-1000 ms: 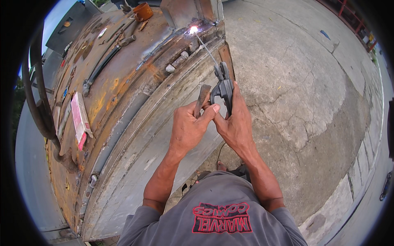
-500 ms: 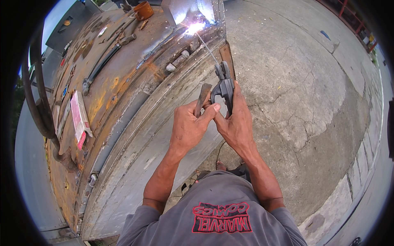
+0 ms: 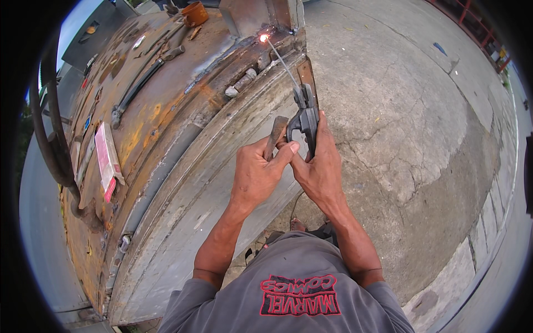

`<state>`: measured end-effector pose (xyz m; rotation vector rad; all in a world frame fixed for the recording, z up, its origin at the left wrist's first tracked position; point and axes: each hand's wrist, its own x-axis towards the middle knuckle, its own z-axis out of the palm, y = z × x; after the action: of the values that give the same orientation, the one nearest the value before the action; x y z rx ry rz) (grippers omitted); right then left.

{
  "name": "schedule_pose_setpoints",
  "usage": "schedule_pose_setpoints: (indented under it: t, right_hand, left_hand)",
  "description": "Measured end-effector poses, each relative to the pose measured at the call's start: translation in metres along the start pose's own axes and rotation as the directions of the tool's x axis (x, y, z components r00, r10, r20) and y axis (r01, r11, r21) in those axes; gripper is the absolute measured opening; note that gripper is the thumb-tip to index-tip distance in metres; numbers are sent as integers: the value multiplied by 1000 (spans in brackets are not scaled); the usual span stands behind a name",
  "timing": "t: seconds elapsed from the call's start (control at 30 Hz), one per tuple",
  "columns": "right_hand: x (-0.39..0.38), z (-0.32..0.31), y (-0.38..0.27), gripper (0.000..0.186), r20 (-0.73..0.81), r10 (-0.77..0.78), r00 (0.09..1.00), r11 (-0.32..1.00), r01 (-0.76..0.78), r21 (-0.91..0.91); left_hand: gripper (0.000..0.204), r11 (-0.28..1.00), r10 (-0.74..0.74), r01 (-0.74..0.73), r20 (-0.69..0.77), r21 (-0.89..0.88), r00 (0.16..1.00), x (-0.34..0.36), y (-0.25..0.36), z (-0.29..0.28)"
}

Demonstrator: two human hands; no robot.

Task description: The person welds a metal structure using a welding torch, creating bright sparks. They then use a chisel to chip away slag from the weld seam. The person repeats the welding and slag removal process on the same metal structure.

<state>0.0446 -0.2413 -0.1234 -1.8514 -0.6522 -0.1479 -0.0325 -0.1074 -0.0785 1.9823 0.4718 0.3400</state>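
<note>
My right hand [image 3: 322, 172] is closed round the handle of a dark electrode holder [image 3: 305, 122]. Its jaws clamp a thin welding rod [image 3: 282, 64] that slants up and left, with an orange glow at the tip. That tip is at a seam on the rusty steel surface [image 3: 147, 111], just below an upright metal plate [image 3: 252, 16]. My left hand [image 3: 255, 172] is closed on a short, flat, rusty metal piece [image 3: 276, 133] that sticks up from the fist. The left thumb and fingers touch the right hand near the holder's base.
On the steel lie a hammer [image 3: 136, 91], a pink and white box [image 3: 108, 155] and an orange-brown cup [image 3: 195, 14]. Thick dark hoses [image 3: 53, 122] hang at the left. A grey side panel [image 3: 205, 183] drops toward me; cracked concrete [image 3: 400, 122] extends to the right.
The bright bluish-white arc and its sparks have died down to a small orange glow at the rod's tip. My hands and the holder have barely moved.
</note>
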Motion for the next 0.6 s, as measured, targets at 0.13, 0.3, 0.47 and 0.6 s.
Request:
schedule_pose_setpoints:
  t: [0.13,0.3,0.47,0.6]
  right_hand:
    - [0,-1,-1,93,18,14,1000,1000,-15,12]
    - [0,1,2,92,14,1,1000,1000,-1,-7]
    - [0,1,0,91,23,-2,1000,1000,2,-17]
    - [1,2,2,90,24,-10,1000,1000,10,-14]
  left_hand:
    - [55,1000,9,-9,-2,4,1000,0,0,-1]
    - [55,1000,-6,6,6,25,1000,-1,2,-2]
    - [49,999,31,-32,-16,-7,999,-1,-1,-1]
    - [37,991,123,-127,-90,-43,988,1,-5,4]
